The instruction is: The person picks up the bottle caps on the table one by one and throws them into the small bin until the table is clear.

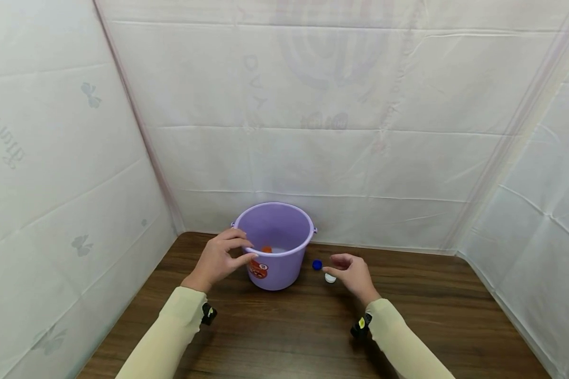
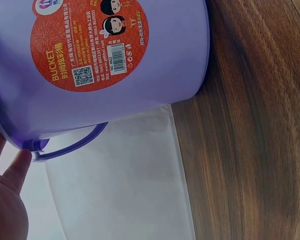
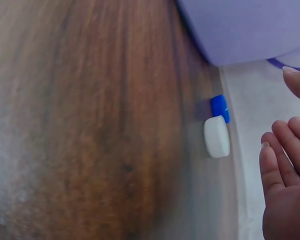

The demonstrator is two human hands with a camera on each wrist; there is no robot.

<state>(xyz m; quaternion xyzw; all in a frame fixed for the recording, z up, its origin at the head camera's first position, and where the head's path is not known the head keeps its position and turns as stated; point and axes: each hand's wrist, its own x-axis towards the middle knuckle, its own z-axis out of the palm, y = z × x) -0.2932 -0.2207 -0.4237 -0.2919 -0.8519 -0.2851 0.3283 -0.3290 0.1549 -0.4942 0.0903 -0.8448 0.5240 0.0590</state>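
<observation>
A light purple bucket [image 1: 286,266] stands upright near the back of the table, with a red-orange label [image 2: 90,45] on its side. My left hand [image 1: 220,258] holds the bucket's rim at the left, thumb outside and fingers over the edge. Inside, low down, a small orange thing [image 1: 266,249] partly shows. To the bucket's right lie a blue bottle cap [image 1: 317,265] and a white bottle cap [image 1: 330,278]. Over the white cap hovers my right hand [image 1: 356,276], fingers loosely bent and thumb apart, with nothing between them in the right wrist view.
The dark wooden table [image 1: 265,337] meets a pale cloth wall [image 1: 360,158] just behind the bucket. Similar cloth hangs at the left and right sides. The bucket's purple handle [image 2: 75,147] hangs down at the back.
</observation>
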